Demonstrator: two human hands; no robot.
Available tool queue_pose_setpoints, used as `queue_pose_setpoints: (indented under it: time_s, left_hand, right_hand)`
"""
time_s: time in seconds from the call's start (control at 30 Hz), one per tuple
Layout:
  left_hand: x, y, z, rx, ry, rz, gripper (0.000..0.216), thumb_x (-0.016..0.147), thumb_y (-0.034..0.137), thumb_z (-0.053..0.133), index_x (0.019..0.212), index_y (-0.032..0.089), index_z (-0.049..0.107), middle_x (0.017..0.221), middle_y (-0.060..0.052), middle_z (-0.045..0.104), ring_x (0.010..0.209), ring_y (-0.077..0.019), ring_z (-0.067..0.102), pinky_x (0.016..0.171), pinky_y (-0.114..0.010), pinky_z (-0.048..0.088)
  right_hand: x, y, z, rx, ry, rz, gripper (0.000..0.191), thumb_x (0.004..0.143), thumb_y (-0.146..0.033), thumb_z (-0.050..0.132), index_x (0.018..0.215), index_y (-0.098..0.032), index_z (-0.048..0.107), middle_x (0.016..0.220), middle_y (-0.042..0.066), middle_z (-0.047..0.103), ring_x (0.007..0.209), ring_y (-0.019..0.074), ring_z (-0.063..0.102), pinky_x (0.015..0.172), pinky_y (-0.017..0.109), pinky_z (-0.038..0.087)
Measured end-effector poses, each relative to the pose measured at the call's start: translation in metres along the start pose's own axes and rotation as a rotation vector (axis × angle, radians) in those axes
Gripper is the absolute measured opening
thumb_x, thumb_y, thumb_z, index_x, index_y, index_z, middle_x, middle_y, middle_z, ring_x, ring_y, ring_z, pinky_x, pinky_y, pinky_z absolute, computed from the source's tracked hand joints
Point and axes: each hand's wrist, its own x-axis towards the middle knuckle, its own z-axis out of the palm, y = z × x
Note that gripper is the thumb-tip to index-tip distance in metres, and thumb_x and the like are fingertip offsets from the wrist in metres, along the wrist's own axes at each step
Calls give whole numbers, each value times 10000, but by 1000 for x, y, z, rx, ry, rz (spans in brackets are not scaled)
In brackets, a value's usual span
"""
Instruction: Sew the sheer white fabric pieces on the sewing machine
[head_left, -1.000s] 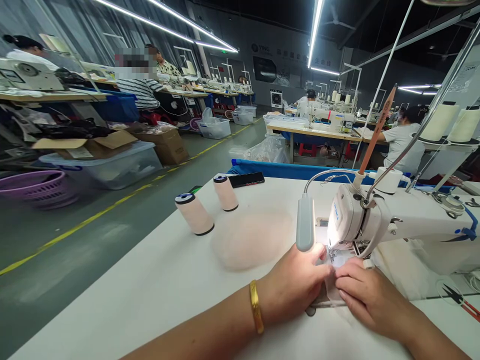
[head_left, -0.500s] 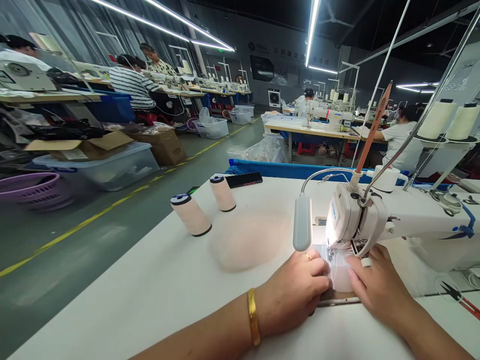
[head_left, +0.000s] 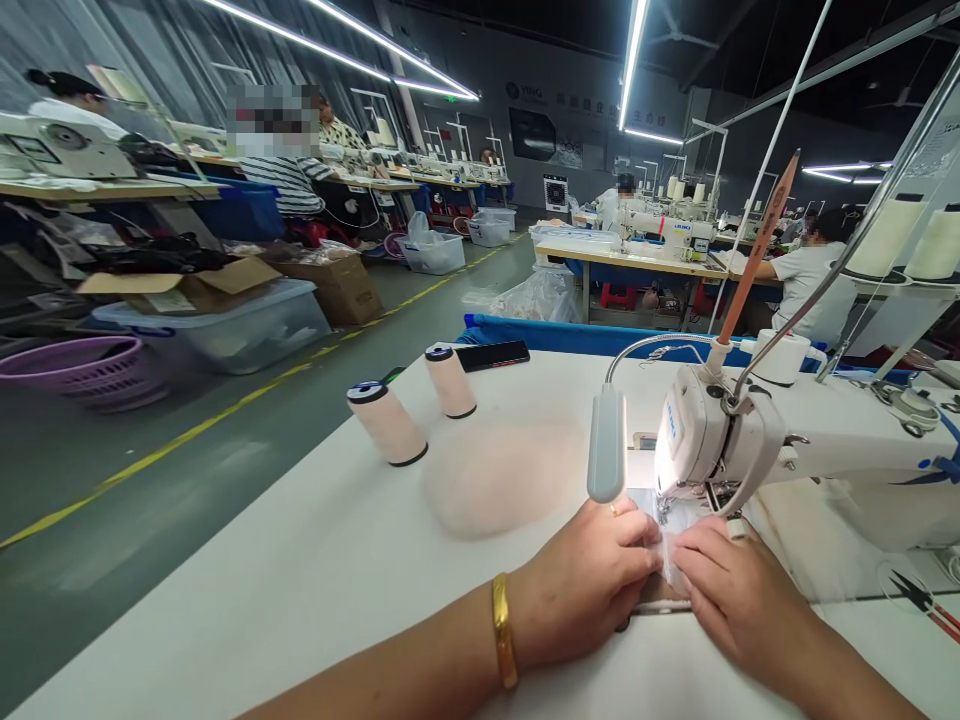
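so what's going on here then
Someone is working thin white fabric at a white sewing machine. The left-hand grip and right-hand grip are on either side of it, fingers touching it close to the needle area, under the machine's bright light. I can't tell whether it's stitching. Two pale pink thread spools stand off to the left on the white tabletop, with a flat black phone-like slab behind them.

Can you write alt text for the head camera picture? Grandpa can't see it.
A person's left hand and right hand touch whitish fabric at a lit sewing machine. Two pale pink thread spools stand on the white table; other people are in the background.
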Motion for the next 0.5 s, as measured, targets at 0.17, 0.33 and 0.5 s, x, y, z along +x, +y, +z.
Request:
queue_pose_setpoints:
  time_s: [0.17, 0.33, 0.5]
  left_hand:
    - [0, 1, -1, -4, -3, -11, 216, 973, 136, 558, 999, 245, 743, 945, -59, 737, 860, -212, 658, 831, -372, 509]
    - [0, 0, 1, -12, -12, -18, 242, 950, 105, 545, 1022, 234, 737, 976, -39, 759, 875, -215, 640, 835, -400, 493]
    - [-1, 1, 2, -8, -3, -28, 234, 943, 103, 548, 1025, 229, 727, 1004, -33, 756, 886, -219, 630, 829, -407, 472]
  right_hand:
    - [-1, -1, 1, 14, 26, 5, 270, 1009, -99, 497, 1178, -222, 668, 1059, 95, 719, 967, 259, 656, 752, 349, 514]
    - [1, 0, 1, 23, 32, 10, 271, 995, -90, 502, 1156, -227, 671, 1048, 94, 727, 964, 266, 668, 755, 355, 527]
    - [3, 1, 0, 32, 26, 17, 277, 999, -93, 483, 1140, -231, 678, 1030, 93, 725, 958, 265, 665, 765, 364, 538]
